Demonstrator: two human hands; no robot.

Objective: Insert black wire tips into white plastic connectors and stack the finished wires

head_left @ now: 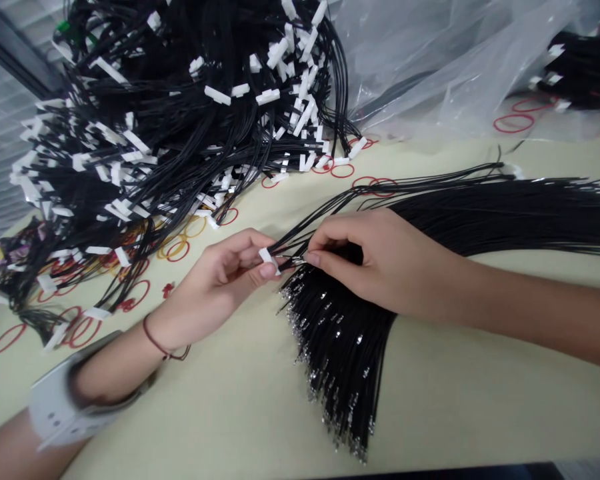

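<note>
My left hand [230,277] pinches a small white connector [269,261] between thumb and fingers, with several black wires running from it to the upper right. Just to its right, the thumb and fingertips of my right hand [375,257] are closed on a black wire with a silvery metal end [298,261], close to the connector. Under and below my right hand a thick bundle of black wires [345,333] fans out on the table, its shiny metal tips toward the lower left. Whether the wire end touches the connector is too small to tell.
A large heap of black cables [180,133] with white connectors fills the upper left. Red rubber bands [343,171] are scattered on the pale table [220,407]. Clear plastic [460,67] lies at the back. More black wires [525,213] stretch to the right.
</note>
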